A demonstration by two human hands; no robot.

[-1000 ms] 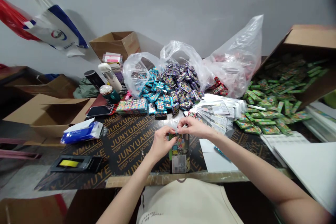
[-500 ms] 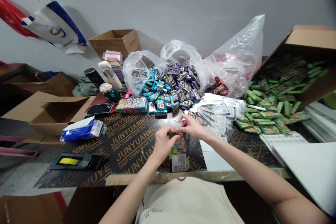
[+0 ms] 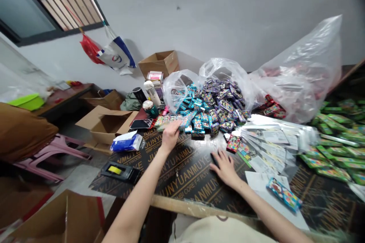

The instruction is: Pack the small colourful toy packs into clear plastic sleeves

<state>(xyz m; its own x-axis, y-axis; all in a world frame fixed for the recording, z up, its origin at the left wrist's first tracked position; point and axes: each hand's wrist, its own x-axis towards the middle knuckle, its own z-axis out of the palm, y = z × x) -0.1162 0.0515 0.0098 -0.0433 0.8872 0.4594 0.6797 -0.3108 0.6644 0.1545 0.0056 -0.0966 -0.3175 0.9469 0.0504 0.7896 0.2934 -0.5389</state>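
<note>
My left hand (image 3: 170, 136) reaches far forward to a row of colourful packs (image 3: 159, 120) at the back left of the black printed board (image 3: 182, 176). Its fingers curl over a colourful pack there, smeared by motion. On the board to its right lies my right hand (image 3: 225, 166), flat with fingers spread and nothing in it. Just beyond that hand lie a small red pack (image 3: 233, 143) and a fan of flat clear-sleeved cards (image 3: 265, 140). A heap of blue and purple small boxes (image 3: 211, 106) spills from clear bags behind.
Green boxes (image 3: 336, 148) are spread at the right, and red ones (image 3: 270, 107) sit in a big clear bag. A colourful packet (image 3: 283, 193) lies on white paper. Left of the board are a tissue pack (image 3: 127, 142), a black holder (image 3: 119, 171), open cartons (image 3: 105, 125) and a pink stool (image 3: 54, 152).
Both hands left the packet they held at the front edge. My left hand went forward to the row of packs, my right hand dropped flat. The view swung left and up.
</note>
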